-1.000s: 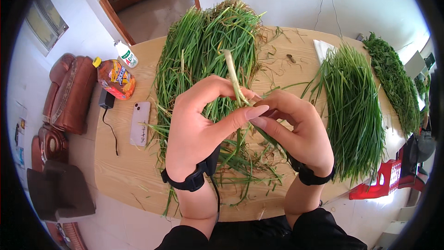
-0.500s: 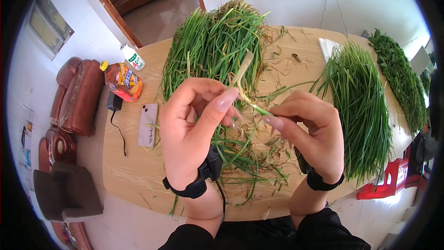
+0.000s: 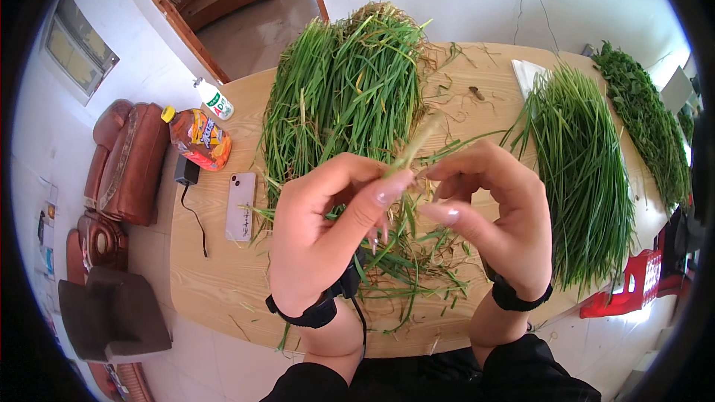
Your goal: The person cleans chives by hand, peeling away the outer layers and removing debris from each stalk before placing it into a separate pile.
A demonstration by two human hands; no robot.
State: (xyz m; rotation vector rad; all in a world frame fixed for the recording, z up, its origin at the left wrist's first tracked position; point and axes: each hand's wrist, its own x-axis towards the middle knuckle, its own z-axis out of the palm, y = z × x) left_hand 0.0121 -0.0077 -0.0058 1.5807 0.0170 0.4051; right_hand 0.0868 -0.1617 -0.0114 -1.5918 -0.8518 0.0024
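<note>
Between the thumb and forefinger of my left hand [image 3: 335,227] is a chive stalk [image 3: 421,140], its pale end slanting up and to the right, blurred. My right hand [image 3: 495,216] hovers just beside it, thumb and forefinger apart and nothing visible between them. Beyond my left hand lies a big heap of green chives [image 3: 350,82] with dry, yellowed leaves mixed in. To the right is a neater bundle of chives [image 3: 581,186]. Loose trimmed leaves [image 3: 417,268] are scattered on the table under my hands.
On the wooden table [image 3: 223,305] at left are a phone [image 3: 240,208], a black adapter [image 3: 186,171] with a cord, a drink bottle [image 3: 201,140] and a white bottle [image 3: 214,99]. Leafy greens [image 3: 644,119] lie at far right, near a red plastic stool [image 3: 633,283].
My right finger and thumb have parted and no longer pinch the green part of the stalk. My left hand has shifted slightly right and down, still gripping the stalk.
</note>
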